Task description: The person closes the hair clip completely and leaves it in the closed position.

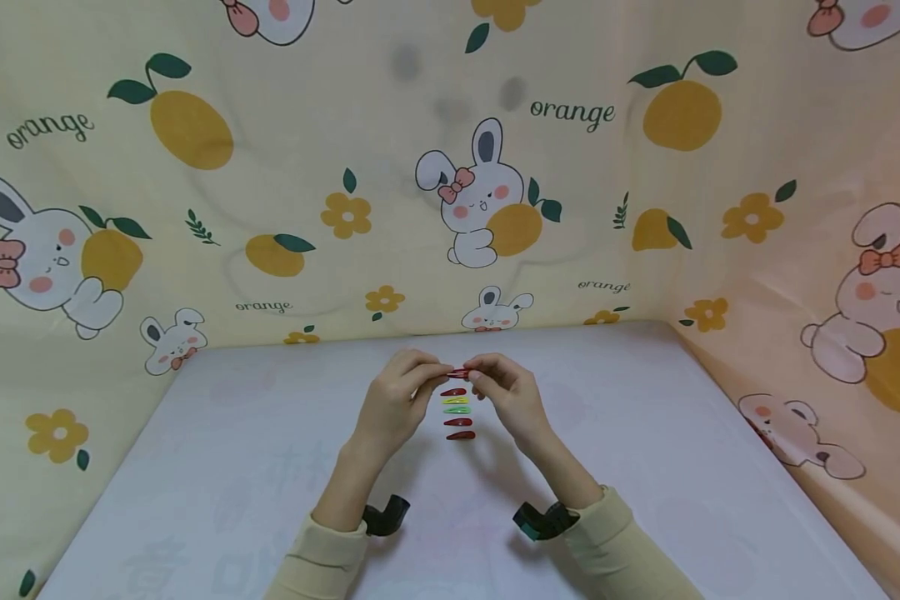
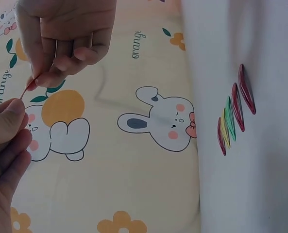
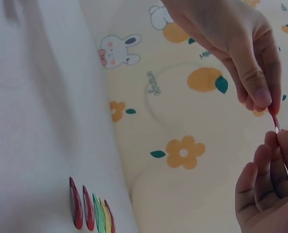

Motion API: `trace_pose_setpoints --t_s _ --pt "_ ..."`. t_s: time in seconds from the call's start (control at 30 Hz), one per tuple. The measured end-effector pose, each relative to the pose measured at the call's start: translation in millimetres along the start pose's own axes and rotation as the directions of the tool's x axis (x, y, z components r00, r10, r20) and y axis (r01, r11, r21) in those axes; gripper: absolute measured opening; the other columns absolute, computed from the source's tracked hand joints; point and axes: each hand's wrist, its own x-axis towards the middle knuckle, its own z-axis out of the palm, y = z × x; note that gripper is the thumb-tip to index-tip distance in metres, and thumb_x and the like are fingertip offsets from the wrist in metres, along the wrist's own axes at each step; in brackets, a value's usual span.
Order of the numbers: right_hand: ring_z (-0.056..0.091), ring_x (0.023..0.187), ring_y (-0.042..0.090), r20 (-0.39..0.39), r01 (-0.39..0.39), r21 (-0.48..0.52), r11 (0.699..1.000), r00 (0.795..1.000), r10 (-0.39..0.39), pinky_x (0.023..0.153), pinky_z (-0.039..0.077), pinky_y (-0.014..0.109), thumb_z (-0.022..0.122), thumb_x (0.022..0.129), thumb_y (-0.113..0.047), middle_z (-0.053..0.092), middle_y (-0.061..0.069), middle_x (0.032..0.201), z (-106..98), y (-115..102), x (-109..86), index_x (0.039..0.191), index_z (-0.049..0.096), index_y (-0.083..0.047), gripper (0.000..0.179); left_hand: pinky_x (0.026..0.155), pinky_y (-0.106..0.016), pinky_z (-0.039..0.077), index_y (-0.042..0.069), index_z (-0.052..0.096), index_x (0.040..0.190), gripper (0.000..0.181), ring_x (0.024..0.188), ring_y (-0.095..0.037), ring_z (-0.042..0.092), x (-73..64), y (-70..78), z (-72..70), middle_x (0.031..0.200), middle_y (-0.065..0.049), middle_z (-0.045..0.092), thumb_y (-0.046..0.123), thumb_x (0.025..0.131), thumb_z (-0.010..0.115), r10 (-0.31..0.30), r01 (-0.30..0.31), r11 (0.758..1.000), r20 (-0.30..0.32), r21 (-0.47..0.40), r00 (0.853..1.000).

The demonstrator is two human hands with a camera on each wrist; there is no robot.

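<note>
A red snap hair clip (image 1: 459,373) is held up between both hands over the far part of the table. My left hand (image 1: 396,404) pinches one end of it with thumb and fingertips. The other end is pinched by my right hand (image 1: 516,400). In the right wrist view the held clip (image 3: 276,124) looks thin and edge-on, partly covered by fingers. Below the hands, hair clips lie in a short column: a red clip (image 1: 453,392) farthest off, then a yellow clip (image 1: 455,401), a green clip (image 1: 457,410) and two more red clips (image 1: 461,435) nearest me.
The white tabletop (image 1: 232,475) stretches around the clips. A cream cloth (image 1: 390,275) printed with rabbits and oranges stands behind it and along its sides. Black wrist cameras (image 1: 546,522) sit at both sleeve cuffs, above the table.
</note>
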Motion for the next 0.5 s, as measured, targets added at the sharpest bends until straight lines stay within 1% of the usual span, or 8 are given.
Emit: trace_pose_setpoints --t_s 0.1,0.2,0.3,0.5 --pt "0.060 0.082 0.014 0.020 0.011 -0.054 0.998 1.000 -0.010 0.073 0.053 0.023 0.068 0.099 -0.005 0.070 0.008 0.100 -3 0 1.1 0.113 0.071 0.004 0.016 0.078 -0.028 0.057 0.002 0.079 0.102 0.012 0.093 -0.019 0.064 -0.7 -0.4 1.0 0.097 -0.004 0.069 0.001 0.090 0.079 -0.021 0.021 1.000 -0.001 0.011 1.000" --pt "0.062 0.088 0.015 0.046 0.033 -0.124 0.992 0.999 -0.027 0.075 0.054 0.024 0.072 0.098 -0.007 0.071 0.012 0.105 -7 -1 2.6 0.114 0.073 0.001 0.018 0.080 -0.029 0.057 0.002 0.079 0.102 0.012 0.094 -0.020 0.065 -0.9 -0.5 1.9 0.097 -0.004 0.069 0.002 0.090 0.080 -0.025 0.026 0.999 -0.015 0.025 1.000" --pt "0.064 0.092 0.018 0.064 0.042 -0.195 0.980 0.998 -0.030 0.077 0.055 0.025 0.075 0.096 -0.010 0.073 0.012 0.108 -11 -2 3.7 0.115 0.075 -0.004 0.020 0.080 -0.029 0.057 0.002 0.079 0.102 0.012 0.093 -0.021 0.065 -0.9 -0.4 3.0 0.096 -0.005 0.069 0.003 0.090 0.080 -0.024 0.025 0.999 -0.031 0.033 0.999" --pt "0.067 0.091 0.023 0.092 0.057 -0.309 0.950 0.995 -0.030 0.081 0.056 0.031 0.077 0.096 -0.016 0.075 0.005 0.103 -18 -3 5.5 0.115 0.077 -0.010 0.020 0.079 -0.030 0.057 0.003 0.079 0.101 0.012 0.093 -0.021 0.064 -1.6 0.4 7.8 0.095 -0.005 0.069 0.003 0.089 0.081 -0.029 0.030 0.999 -0.041 0.037 0.999"
